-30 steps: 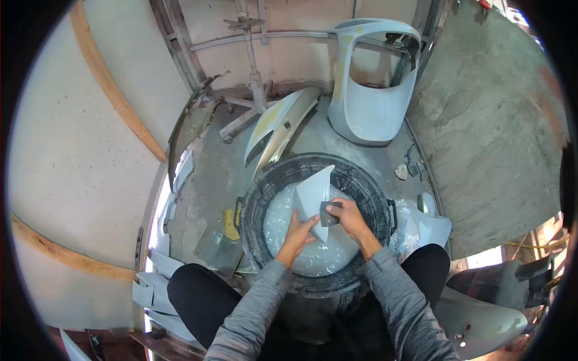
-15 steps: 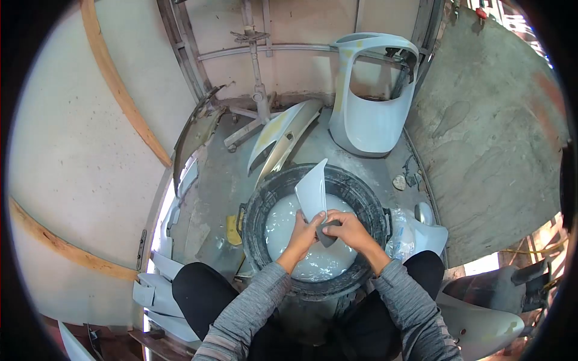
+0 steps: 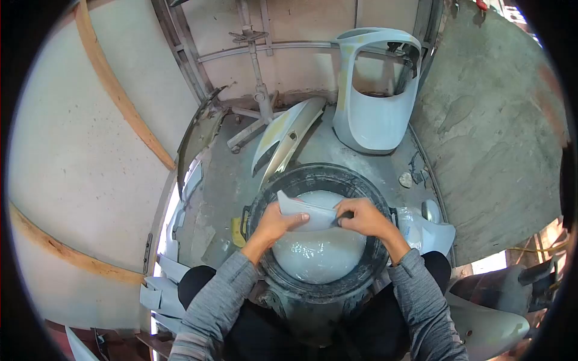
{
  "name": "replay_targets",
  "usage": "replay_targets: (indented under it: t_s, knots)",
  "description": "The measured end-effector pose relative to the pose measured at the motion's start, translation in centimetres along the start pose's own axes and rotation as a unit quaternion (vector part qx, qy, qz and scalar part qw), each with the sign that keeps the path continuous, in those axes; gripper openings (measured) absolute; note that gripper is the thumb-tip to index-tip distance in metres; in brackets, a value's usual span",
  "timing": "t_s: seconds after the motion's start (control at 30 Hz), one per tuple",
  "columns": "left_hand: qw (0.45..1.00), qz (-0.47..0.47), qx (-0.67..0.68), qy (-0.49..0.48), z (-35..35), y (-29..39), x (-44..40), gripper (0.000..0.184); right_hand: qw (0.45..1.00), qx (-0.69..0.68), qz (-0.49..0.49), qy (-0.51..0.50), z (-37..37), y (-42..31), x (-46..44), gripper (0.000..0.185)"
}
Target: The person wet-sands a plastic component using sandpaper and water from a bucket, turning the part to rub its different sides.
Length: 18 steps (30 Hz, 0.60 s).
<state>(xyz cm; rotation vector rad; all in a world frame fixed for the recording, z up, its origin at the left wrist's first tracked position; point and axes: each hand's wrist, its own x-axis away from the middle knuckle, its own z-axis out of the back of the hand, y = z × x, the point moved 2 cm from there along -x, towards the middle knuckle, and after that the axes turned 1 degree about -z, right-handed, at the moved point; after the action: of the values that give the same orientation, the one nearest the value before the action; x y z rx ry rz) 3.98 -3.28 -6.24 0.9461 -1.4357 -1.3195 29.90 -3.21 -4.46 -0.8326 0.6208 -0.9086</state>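
In the head view, a pale, pointed panel piece (image 3: 312, 218) is held above the milky liquid (image 3: 319, 256) in a black tub (image 3: 325, 173), its long axis laid roughly crosswise between the two hands. Its left end is clamped in the grip of the left hand (image 3: 272, 225), with the thumb pressed on the near face and the fingers mostly hidden behind. At the opposite end, the right hand (image 3: 366, 218) is the nearer one; its grip is pinched closed on a dark pad (image 3: 345, 215), mostly covered by the fingers, and whether the panel is also pinched there cannot be told. Nothing is seen standing between the hands. Beyond the tub, a slotted body panel (image 3: 292, 129) and a large hollow shell (image 3: 374, 123) are seen; a yellow block (image 3: 238, 232) is set just beside its left side.
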Motion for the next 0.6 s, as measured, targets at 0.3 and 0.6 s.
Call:
replay_targets:
  t_s: [0.3, 0.6]
  knots:
    - [0.978, 0.028, 0.204, 0.039, -4.8, -1.8, 2.0, 0.049, 0.917, 0.244, 0.101, 0.299, 0.5, -3.8, 1.2, 0.024]
    - [0.978, 0.008, 0.205, 0.036, -5.7, 1.9, 4.4, 0.059, 0.9, 0.281, 0.177, 0.281, -2.5, -3.6, 0.9, 0.043]
